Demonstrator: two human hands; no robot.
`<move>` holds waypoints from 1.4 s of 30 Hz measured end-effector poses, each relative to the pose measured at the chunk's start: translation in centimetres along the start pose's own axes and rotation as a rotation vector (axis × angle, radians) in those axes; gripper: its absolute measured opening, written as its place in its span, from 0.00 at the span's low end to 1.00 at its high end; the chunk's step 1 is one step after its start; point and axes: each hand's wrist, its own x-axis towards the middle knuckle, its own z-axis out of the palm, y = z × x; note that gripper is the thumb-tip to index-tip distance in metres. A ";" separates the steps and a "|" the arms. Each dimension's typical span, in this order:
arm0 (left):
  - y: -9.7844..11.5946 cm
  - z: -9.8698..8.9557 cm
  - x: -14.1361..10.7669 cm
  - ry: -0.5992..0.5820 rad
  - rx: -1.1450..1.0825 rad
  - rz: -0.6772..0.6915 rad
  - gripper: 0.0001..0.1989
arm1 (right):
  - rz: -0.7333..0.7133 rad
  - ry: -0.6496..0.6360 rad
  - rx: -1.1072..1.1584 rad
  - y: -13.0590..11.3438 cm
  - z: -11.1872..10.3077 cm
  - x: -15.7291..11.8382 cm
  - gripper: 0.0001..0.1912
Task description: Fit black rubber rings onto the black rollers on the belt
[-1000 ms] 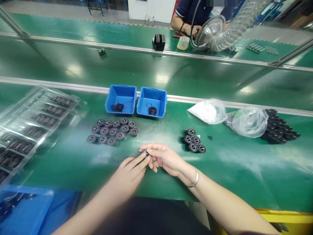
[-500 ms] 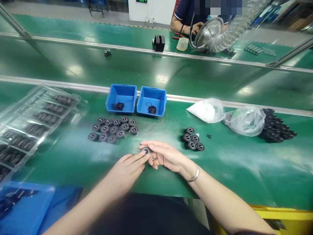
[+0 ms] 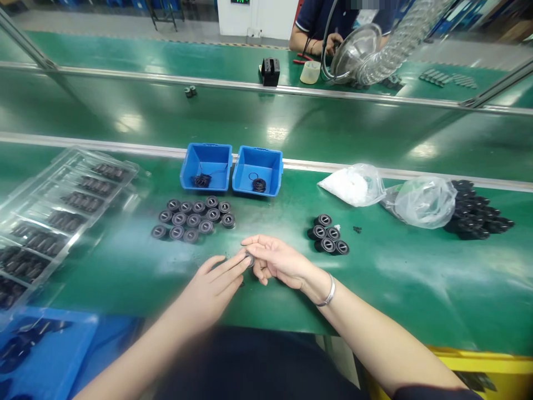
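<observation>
Between my two hands, low over the green bench, is a small round black part [image 3: 250,259], mostly covered by fingers. The fingers of my left hand [image 3: 216,289] are stretched forward, their tips pressed on its near side. My right hand [image 3: 278,261] pinches the same part from the right, thumb on top and other fingers curled below. Beyond my left hand stand several black cylindrical parts with slotted tops [image 3: 192,220], in rows. A smaller group of similar black cylinders [image 3: 327,244] stands beyond my right hand.
Two blue bins [image 3: 206,151] hold thin black rings. A clear compartment tray [image 3: 62,244] lies left. To the right are a bag of white material [image 3: 353,186], another plastic bag [image 3: 425,203] and piled black parts [image 3: 478,216]. A person [image 3: 308,41] works across the bench.
My right thumb has moved onto the top of the round part, which is now more covered and looks tilted. My left index finger has lifted apart from its neighbours.
</observation>
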 end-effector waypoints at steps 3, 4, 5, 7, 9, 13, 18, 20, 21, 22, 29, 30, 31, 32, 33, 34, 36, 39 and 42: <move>-0.1 0.3 -0.6 -0.073 0.027 0.024 0.13 | 0.045 -0.020 0.005 -0.4 0.0 -0.3 0.15; 0.0 0.5 -0.7 -0.092 0.027 0.026 0.14 | 0.052 -0.030 -0.002 -0.4 0.0 -0.3 0.15; 0.0 0.6 -0.9 -0.104 0.021 0.027 0.14 | 0.052 -0.041 -0.012 -0.4 0.0 -0.3 0.15; 0.1 0.7 -1.1 -0.115 0.000 0.033 0.14 | 0.035 -0.062 -0.027 -0.3 -0.1 -0.3 0.16; 0.0 0.6 -1.2 -0.123 -0.011 0.042 0.13 | 0.001 -0.075 -0.022 0.1 -0.2 -0.1 0.16; 0.0 0.3 -1.1 -0.161 0.025 0.046 0.13 | -0.049 -0.030 -0.073 0.7 0.0 0.2 0.14; 1.0 0.5 -1.0 -0.127 0.105 -0.003 0.16 | -0.005 -0.061 -0.030 0.3 0.2 -0.2 0.13; 1.6 0.9 -0.9 -0.121 0.130 -0.034 0.16 | 0.013 -0.088 -0.022 -0.1 0.1 -0.3 0.13; 1.8 1.0 -0.8 -0.126 0.139 -0.045 0.16 | 0.021 -0.105 -0.025 -0.2 0.0 -0.4 0.13; 1.9 1.1 -0.8 -0.133 0.143 -0.051 0.16 | 0.028 -0.124 -0.027 -0.3 -0.1 -0.3 0.12; -0.1 -0.6 -0.3 -0.152 0.044 0.073 0.15 | 0.045 -0.161 -0.033 0.0 -0.3 0.0 0.11; -0.4 -0.8 -0.3 -0.173 0.040 0.085 0.14 | 0.049 -0.159 -0.032 0.0 -0.3 0.0 0.11; -0.6 -1.0 -0.3 -0.193 0.040 0.090 0.15 | 0.055 -0.159 -0.027 -0.2 -0.2 0.0 0.11; -0.6 -1.0 -0.3 -0.205 0.042 0.086 0.15 | 0.063 -0.163 -0.021 -0.4 -0.2 -0.1 0.11; -0.6 -0.9 -0.3 -0.207 0.043 0.079 0.15 | 0.072 -0.170 -0.014 -0.6 -0.2 -0.1 0.11; -0.4 -0.7 -0.3 -0.198 0.045 0.069 0.15 | 0.083 -0.179 -0.008 -0.8 -0.2 -0.2 0.12; 0.3 -0.1 -0.4 -0.163 0.053 0.033 0.15 | 0.098 -0.196 -0.011 -1.0 -0.3 -0.2 0.13; 1.0 0.7 -0.5 -0.123 0.056 -0.019 0.14 | 0.094 -0.204 -0.026 -1.0 -0.5 -0.1 0.11; 0.9 0.7 -0.4 -0.145 0.061 -0.013 0.14 | 0.084 -0.171 -0.052 -0.6 -0.4 0.0 0.10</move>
